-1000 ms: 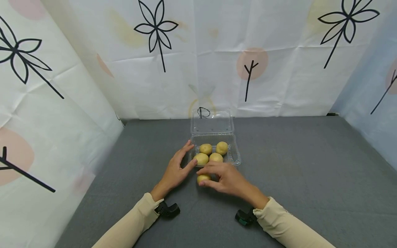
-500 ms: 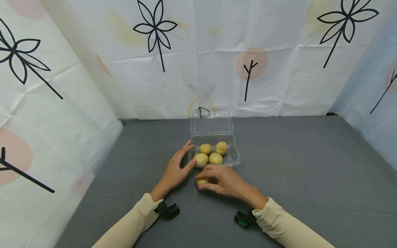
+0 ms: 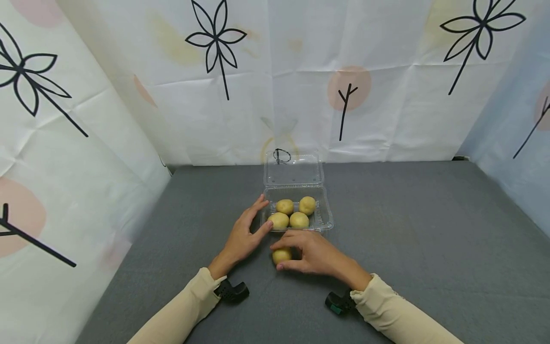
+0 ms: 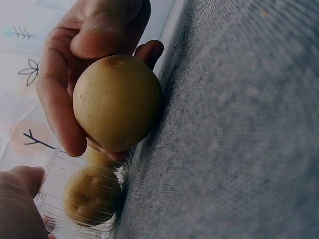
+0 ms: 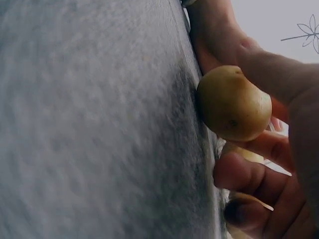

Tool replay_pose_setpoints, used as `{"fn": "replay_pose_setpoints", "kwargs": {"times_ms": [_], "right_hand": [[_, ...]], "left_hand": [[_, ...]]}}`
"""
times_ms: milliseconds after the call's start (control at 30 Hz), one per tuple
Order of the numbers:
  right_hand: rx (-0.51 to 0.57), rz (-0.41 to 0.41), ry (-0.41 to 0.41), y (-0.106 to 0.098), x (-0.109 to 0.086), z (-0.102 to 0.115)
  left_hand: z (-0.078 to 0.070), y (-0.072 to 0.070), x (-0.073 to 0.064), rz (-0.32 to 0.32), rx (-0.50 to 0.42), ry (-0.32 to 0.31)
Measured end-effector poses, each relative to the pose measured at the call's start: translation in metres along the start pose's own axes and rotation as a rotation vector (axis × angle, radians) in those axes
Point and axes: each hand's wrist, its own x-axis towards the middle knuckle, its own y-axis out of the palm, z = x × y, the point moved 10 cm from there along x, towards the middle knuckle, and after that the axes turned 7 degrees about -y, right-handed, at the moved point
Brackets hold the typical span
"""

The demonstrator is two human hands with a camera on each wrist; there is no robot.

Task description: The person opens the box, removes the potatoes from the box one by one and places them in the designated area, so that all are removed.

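In the head view, my right hand (image 3: 311,253) curls its thumb and fingers round a small yellow potato (image 3: 281,256) on the cloth in front of a clear plastic clamshell box (image 3: 325,215). Up close in the right wrist view, the thumb lies against that potato (image 5: 234,103), with a finger under its other side. My left hand (image 3: 242,239) rests at the box's front left corner, its fingers fairly straight along the side and its thumb at the front rim. Inside the box sit several potatoes (image 3: 299,220). The lid (image 3: 294,172) stands raised at the back.
Grey cloth covers the table (image 3: 408,239). White printed fabric (image 3: 301,71) hangs round the back and sides, close behind the lid. A black wrist camera (image 3: 339,303) sticks out beneath the right cuff, and another wrist camera (image 3: 233,291) beneath the left.
The right hand and its potato have shifted slightly toward me, away from the box. Its thumb now sits a little lower and more of the potato shows. The left hand stays put.
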Motion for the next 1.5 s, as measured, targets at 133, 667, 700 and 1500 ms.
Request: {"fn": "replay_pose_setpoints", "kwargs": {"times_ms": [133, 667, 700, 1500], "right_hand": [[0.007, 0.048, -0.005, 0.002, 0.000, 0.000], [-0.008, 0.025, 0.027, 0.003, 0.000, -0.003], [-0.003, 0.026, 0.035, 0.003, -0.001, -0.004], [0.018, 0.053, 0.073, 0.007, -0.003, -0.013]], "left_hand": [[-0.002, 0.000, 0.000, 0.000, -0.002, 0.003], [-0.002, -0.001, -0.001, 0.004, -0.013, 0.000], [-0.002, -0.001, -0.001, 0.003, -0.013, 0.001], [0.001, 0.000, 0.000, 0.010, -0.016, -0.016]]}}
